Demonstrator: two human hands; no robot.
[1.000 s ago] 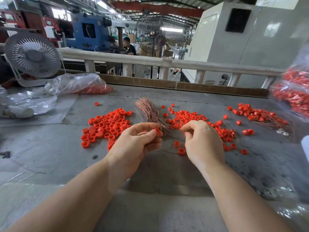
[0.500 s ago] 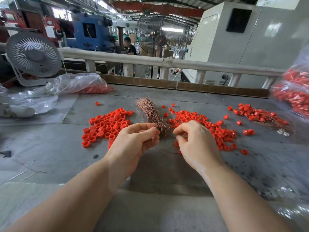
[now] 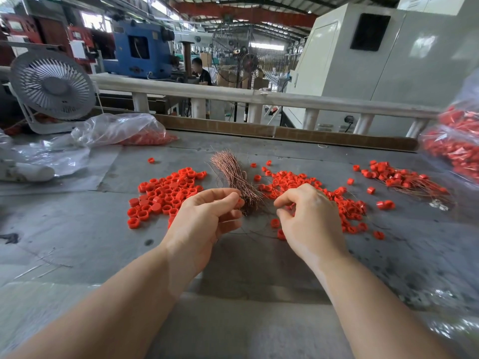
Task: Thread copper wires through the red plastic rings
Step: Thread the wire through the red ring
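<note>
1. Nearest, the left hand (image 3: 207,218) pinches one red ring (image 3: 240,202) at the base of the copper wire bundle (image 3: 233,174); presumably held steady for threading.
2. Right hand (image 3: 308,218), fingers curled; whether it holds a wire cannot be told.
3. Loose rings (image 3: 166,193) at 10 o'clock on the tabletop (image 3: 77,229); threaded rings (image 3: 399,177) at 2 o'clock.
4. No legible writing.
</note>
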